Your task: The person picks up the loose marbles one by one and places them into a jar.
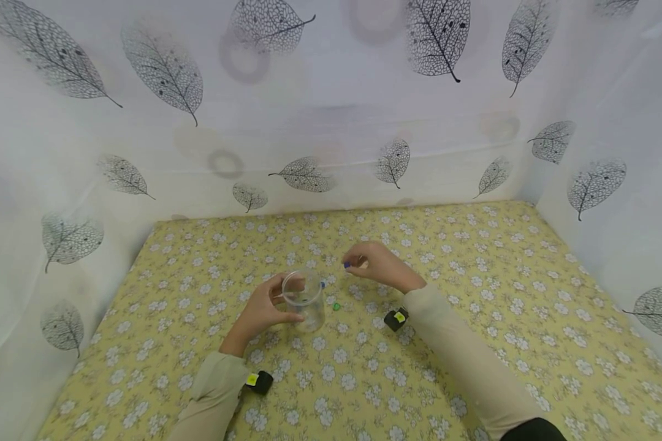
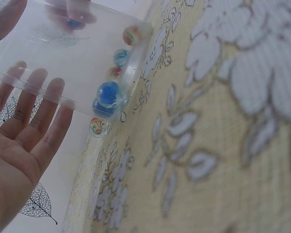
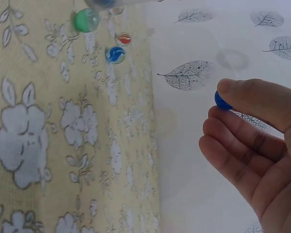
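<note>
1. Left hand (image 1: 265,312), bare, sleeve pushed up to the wrist; its fingers (image 2: 39,104) are spaced apart along one side of a cup, thumb round the other, so that they clasp it between them
2. Clear, colourless plastic cup (image 1: 311,315), round, open mouth upward, held by the left hand near the middle of the desk; base at the desk surface (whether it bears any weight there cannot be told)
3. Right hand (image 1: 377,263), bare, to the right of the cup and apart from it; thumb and index finger clamped on a small marble, the other fingers loosely bent beneath
4. Deep blue glass marble (image 3: 222,101), round, pinched at the fingertips of the right hand, partly covered by the thumb
5. Group of glass marbles seen through or about the cup base: a large blue marble with pale streaks (image 2: 109,93), a light blue marble (image 2: 121,57), an orange-red and whitish marble (image 2: 132,35); which of these lie inside is not certain in every case
6. Loose on the desk, just beside the cup: a translucent green glass marble (image 3: 86,20), a clear marble with red-orange swirl (image 3: 123,39), a blue-and-white swirled marble (image 3: 115,55), the last two near each other
7. Desk (image 1: 529,343), covered in yellow cloth with white flowers
8. White backdrop (image 1: 331,128), printed with dark skeleton leaves, behind and at both sides
</note>
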The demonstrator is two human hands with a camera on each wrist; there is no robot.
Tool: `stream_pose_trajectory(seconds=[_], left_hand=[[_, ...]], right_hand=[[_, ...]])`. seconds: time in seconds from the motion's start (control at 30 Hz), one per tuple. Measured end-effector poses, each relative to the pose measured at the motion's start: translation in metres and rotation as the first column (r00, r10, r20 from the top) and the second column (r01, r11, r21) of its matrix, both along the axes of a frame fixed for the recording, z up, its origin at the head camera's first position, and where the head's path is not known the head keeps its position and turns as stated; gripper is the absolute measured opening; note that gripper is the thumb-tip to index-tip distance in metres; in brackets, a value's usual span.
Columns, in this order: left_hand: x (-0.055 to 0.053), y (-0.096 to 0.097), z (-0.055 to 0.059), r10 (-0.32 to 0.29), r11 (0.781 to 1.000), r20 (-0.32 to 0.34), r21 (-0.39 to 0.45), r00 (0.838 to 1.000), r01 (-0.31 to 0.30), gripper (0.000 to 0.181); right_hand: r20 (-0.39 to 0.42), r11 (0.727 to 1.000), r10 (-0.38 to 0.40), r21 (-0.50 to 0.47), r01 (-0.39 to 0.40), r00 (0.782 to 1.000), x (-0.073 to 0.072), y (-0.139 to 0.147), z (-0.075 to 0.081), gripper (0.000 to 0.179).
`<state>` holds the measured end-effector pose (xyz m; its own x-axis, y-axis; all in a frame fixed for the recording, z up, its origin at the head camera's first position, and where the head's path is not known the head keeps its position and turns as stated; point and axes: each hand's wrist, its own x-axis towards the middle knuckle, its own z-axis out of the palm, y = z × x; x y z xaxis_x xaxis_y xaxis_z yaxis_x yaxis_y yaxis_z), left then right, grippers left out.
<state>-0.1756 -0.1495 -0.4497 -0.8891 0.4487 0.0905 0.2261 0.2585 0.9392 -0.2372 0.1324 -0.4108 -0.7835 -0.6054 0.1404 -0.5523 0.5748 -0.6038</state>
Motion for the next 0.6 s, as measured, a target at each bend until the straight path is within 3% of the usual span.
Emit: stream_pose_trajectory(seconds=[0.27,0.6], left_hand=[[0.000,0.000,0.000,0.002,1.000,-0.002,0.000,1.000,-0.002,0.072],[0.000,0.000,0.000,-0.013,1.000,-0.007,0.020,1.000,0.013,0.072]], right_hand=[[-0.025,1.000,-0.001,-0.028,0.000,1.000,0.006,-0.004,0.011,0.021],[-0.142,0.998,0.040,-0.042,-0.046,0.989,0.017,-0.016,0.035,0.018]])
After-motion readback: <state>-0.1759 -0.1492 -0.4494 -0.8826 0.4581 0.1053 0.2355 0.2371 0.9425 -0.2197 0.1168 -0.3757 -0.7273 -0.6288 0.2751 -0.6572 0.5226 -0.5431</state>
